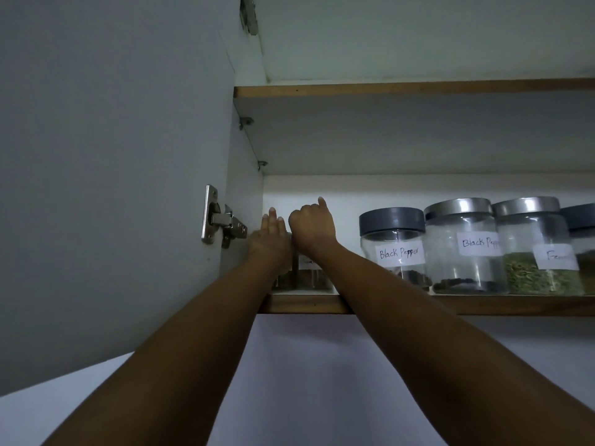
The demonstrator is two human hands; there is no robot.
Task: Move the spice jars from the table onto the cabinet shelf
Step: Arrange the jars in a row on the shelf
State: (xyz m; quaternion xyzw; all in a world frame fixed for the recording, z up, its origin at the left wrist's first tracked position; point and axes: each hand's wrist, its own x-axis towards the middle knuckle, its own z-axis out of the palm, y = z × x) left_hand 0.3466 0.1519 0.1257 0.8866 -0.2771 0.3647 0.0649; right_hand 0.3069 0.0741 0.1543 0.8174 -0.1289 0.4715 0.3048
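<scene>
Head view: my right hand curls its fingers over the jar, and my left hand lies straight-fingered against its side, at the shelf's left end. I'd push it squarely back from the front edge before releasing.

A home kitchen; wall cabinet shelf lined with labelled spice jars.

- Both arms reach up to the cabinet shelf. The left hand lays straight fingers against the spice jar. The right hand curls over its top (lid hidden).
- Right of the right fingers stand the dark-lidded pepper jar, the silver-lidded pepper jar and the green-spice jar.
- Just left of the left fingertips is the door hinge.
</scene>
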